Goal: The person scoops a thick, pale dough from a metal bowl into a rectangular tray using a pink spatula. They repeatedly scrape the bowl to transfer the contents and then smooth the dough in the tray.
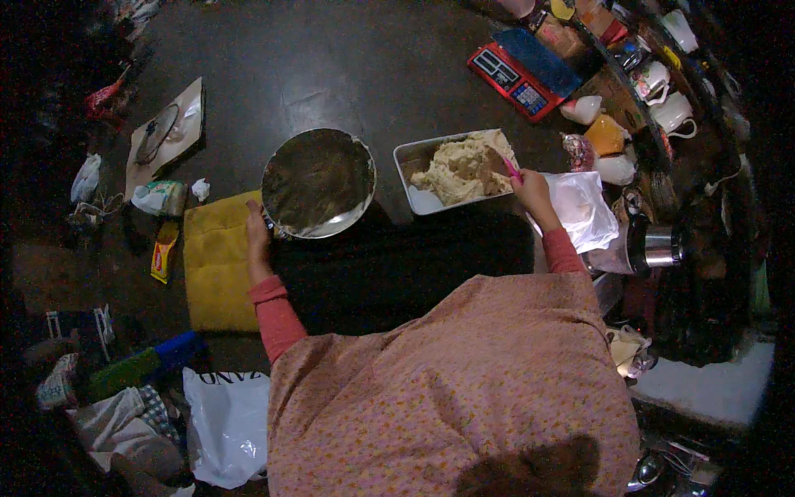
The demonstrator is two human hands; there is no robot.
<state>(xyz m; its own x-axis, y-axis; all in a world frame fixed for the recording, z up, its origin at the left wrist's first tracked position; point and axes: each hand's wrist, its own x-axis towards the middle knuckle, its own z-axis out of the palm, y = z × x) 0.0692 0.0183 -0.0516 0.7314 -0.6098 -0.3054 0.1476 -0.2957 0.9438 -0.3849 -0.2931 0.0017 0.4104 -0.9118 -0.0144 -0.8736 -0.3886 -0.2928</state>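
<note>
My right hand [531, 194] is closed on a pink-handled utensil [513, 169], whose far end lies at a pale, dough-like mass [463, 164]. That mass fills much of a white rectangular tray [415, 204]; a whitish translucent piece [425, 197] sits in the tray's near left corner. At the left, my left hand [256, 230] holds the near left rim of a round metal pan [318, 183], tilted so that its dark inside shows. Some pale residue clings to the pan's right rim. The fingers behind the pan are partly hidden.
A yellow cushion [217, 267] lies beside my left forearm. Left of it are a yellow packet [163, 253] and a plastic-wrapped bundle [160, 197]. A red digital scale [515, 81], a white plastic bag [581, 208], filled bags and a steel-based appliance [663, 246] stand at the right.
</note>
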